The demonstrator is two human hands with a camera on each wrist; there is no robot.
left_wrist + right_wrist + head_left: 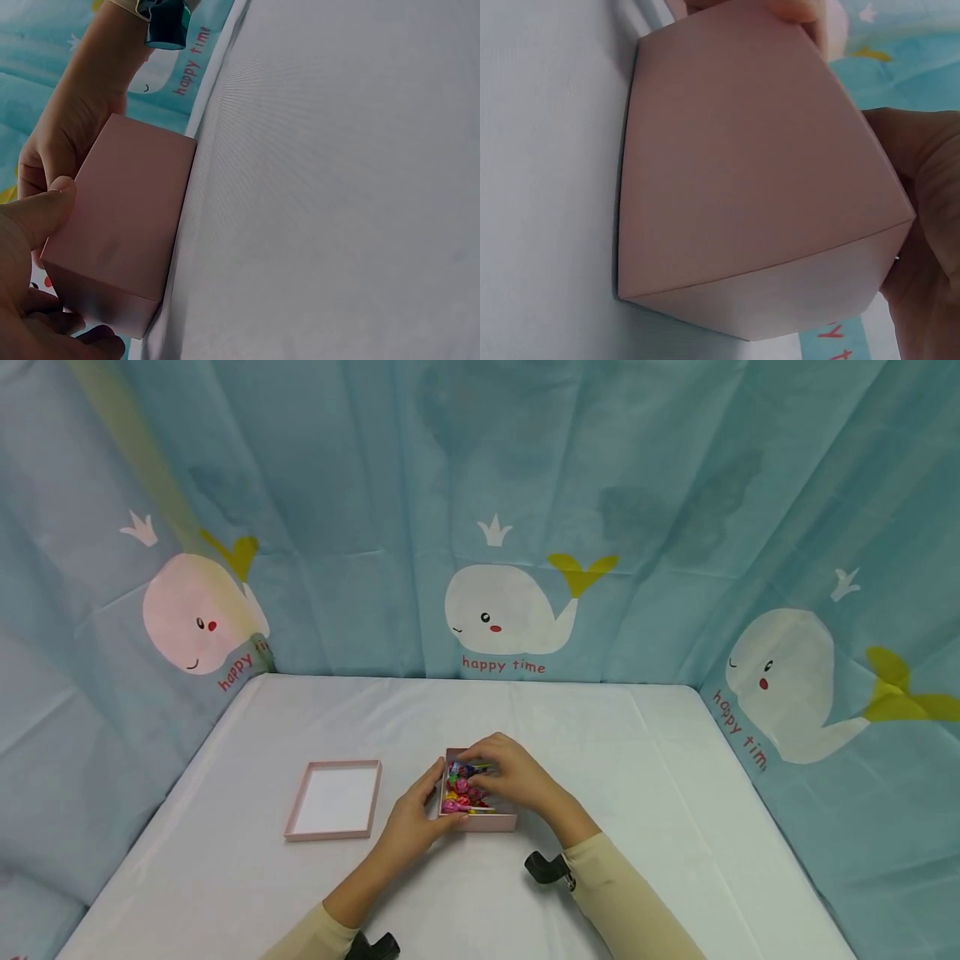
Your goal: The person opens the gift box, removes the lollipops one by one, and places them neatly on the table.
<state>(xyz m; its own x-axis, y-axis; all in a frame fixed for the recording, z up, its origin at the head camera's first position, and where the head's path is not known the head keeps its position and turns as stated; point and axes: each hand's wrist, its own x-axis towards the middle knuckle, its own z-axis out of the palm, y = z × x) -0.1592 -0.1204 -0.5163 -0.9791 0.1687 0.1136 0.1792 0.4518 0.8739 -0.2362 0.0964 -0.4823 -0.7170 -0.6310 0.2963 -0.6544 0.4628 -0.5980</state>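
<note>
The left hand (412, 817) wraps thumb and fingers round the near left corner of the pink box (487, 823), its grip grasping it on the desk (637, 760). The right hand (517, 777) arches over the lollipops (462, 787) inside; whether its grip pinches one, I cannot tell. Only the head view shows these sweets; the wrist views show plain outer walls.

candies (462, 785): partly hidden by right hand (516, 770) | sleeves (630, 893): cut off below
</note>
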